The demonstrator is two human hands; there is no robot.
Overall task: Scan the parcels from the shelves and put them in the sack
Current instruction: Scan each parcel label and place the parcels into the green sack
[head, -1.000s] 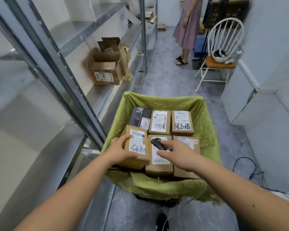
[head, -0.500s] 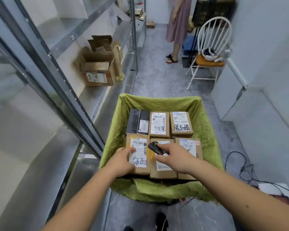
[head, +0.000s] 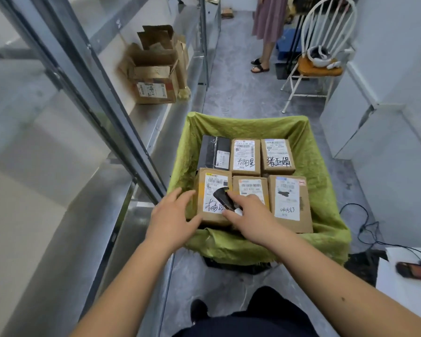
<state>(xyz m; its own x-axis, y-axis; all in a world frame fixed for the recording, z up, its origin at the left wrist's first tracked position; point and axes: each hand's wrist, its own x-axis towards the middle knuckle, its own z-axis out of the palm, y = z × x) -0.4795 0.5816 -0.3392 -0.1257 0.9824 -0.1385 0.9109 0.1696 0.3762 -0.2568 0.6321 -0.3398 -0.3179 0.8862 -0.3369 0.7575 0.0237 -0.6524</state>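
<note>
Parcels already filled the sack [head: 321, 152], six of them lying flat in two rows of three inside the green cloth. The shelves [head: 156, 113] to the left of the hands looked bare apart from an opened carton [head: 153, 79] farther along, so the work seemed near its end, though the upper levels were not fully visible. The left hand [head: 173, 220] was spread, fingers apart, its tips touching the near-left parcel [head: 213, 198] at the side and front corner; it seemed to be settling the box into place, not gripping it. The right hand [head: 249, 217] was closed around a small black scanner [head: 225, 198], which pointed up and to the left over that parcel's label. Just right of this hand lay the near-right parcel [head: 289, 203], untouched.
</note>
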